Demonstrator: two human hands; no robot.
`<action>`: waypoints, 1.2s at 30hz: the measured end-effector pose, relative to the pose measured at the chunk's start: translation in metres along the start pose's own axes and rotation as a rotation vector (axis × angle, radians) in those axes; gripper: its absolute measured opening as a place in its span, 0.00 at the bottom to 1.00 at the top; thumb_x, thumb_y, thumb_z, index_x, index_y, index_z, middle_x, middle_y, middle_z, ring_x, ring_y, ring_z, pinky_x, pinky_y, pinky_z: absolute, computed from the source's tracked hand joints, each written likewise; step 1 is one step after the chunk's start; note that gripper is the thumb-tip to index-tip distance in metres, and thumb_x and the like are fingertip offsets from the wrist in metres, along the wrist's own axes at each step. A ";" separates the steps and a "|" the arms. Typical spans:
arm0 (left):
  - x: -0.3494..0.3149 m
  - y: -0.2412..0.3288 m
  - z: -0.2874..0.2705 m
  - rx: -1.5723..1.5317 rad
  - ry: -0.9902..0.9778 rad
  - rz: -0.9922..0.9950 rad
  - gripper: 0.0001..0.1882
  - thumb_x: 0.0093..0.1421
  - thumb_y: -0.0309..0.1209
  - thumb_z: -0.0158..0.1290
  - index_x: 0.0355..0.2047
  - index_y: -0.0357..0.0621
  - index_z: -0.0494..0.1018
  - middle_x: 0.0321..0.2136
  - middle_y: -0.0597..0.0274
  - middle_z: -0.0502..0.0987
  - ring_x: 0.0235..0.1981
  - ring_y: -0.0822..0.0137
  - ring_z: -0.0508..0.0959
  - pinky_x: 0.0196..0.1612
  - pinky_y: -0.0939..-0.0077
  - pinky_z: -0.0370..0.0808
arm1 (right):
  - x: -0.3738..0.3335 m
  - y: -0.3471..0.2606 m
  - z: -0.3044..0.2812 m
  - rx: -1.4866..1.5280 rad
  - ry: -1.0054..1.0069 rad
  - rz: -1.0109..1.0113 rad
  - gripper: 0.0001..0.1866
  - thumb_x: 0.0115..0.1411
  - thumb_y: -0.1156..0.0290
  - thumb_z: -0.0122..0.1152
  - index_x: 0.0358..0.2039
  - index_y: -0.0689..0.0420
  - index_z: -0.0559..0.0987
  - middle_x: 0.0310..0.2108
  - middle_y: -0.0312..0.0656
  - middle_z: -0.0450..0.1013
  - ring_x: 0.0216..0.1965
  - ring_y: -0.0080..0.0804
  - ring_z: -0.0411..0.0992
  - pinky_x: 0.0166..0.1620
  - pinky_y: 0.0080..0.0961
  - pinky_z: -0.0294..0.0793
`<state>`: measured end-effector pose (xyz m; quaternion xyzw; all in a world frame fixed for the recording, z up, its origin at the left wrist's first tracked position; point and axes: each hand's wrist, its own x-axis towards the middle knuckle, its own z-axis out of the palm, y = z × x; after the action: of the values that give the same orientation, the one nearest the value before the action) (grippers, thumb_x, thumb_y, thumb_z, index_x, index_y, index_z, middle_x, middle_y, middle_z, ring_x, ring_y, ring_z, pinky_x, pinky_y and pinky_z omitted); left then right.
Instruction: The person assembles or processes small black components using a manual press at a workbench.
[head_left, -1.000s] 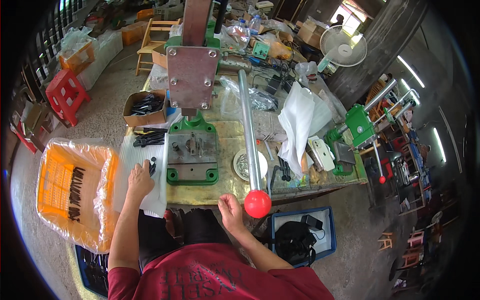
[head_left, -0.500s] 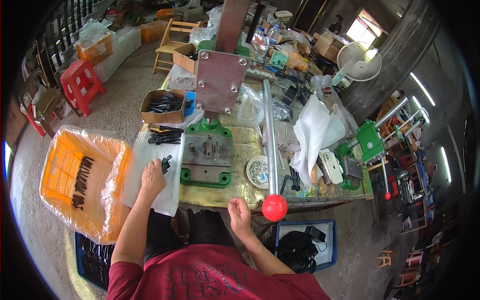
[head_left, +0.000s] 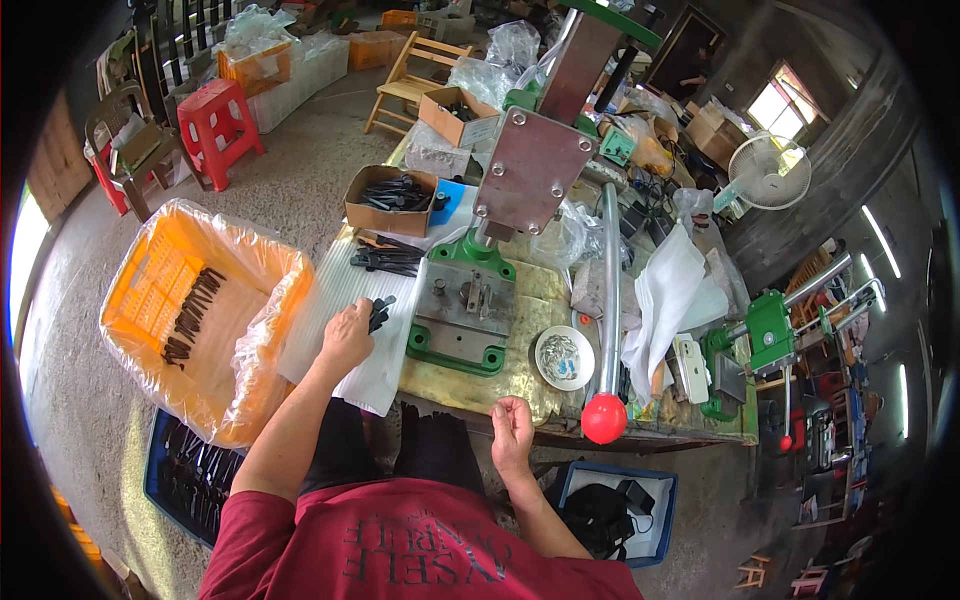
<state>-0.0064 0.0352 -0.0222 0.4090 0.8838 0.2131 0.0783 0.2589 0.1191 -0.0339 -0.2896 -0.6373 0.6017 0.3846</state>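
My left hand (head_left: pixel 346 338) is closed around several small black parts (head_left: pixel 381 312) that stick out past its fingers, low over a white foam sheet (head_left: pixel 376 380). Behind it on the sheet lies a pile of long black parts (head_left: pixel 388 256). Just right of the sheet stands a green hand press (head_left: pixel 456 357); its flat metal bed holds no black part. My right hand (head_left: pixel 512 430) is at the table's front edge, fingers curled to a pinch; whatever may be in it is hidden. Beyond it is a white bowl (head_left: pixel 542 376) of small metal pieces.
The press lever ends in a red ball (head_left: pixel 604 418) right of my right hand. An orange crate (head_left: pixel 290 312) lined with plastic stands at left with black parts inside. A cardboard box (head_left: pixel 372 219) of black parts sits behind the sheet. Blue trays (head_left: pixel 664 520) flank my legs.
The whole view has swung, so the bench sits further right in the picture. My left hand still grips the black parts over the sheet; my right hand stays curled by the table edge.
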 end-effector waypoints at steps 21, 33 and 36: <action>-0.020 -0.017 -0.037 -0.389 0.221 0.030 0.25 0.39 0.24 0.48 0.41 0.36 0.58 0.34 0.44 0.66 0.39 0.48 0.67 0.41 0.64 0.64 | 0.009 -0.034 0.047 0.080 -0.146 -0.188 0.04 0.55 0.73 0.47 0.30 0.60 0.66 0.23 0.32 0.62 0.20 0.13 0.57 0.23 0.10 0.57; -0.008 -0.001 0.004 -0.689 0.337 0.217 0.24 0.45 0.28 0.56 0.42 0.42 0.60 0.32 0.53 0.70 0.34 0.60 0.73 0.35 0.72 0.69 | 0.097 -0.024 0.157 0.078 -0.417 -0.207 0.21 0.55 0.66 0.48 0.46 0.63 0.62 0.39 0.42 0.63 0.41 0.28 0.62 0.43 0.21 0.62; -0.014 0.000 0.007 -0.720 0.403 0.184 0.24 0.44 0.27 0.55 0.42 0.42 0.60 0.31 0.53 0.71 0.33 0.60 0.74 0.35 0.72 0.70 | 0.096 -0.016 0.172 0.224 -0.438 -0.116 0.20 0.56 0.63 0.48 0.45 0.62 0.63 0.38 0.40 0.63 0.40 0.25 0.62 0.43 0.21 0.62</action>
<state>0.0050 0.0266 -0.0291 0.3830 0.7103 0.5901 0.0222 0.0647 0.1039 -0.0013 -0.0707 -0.6505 0.6938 0.3008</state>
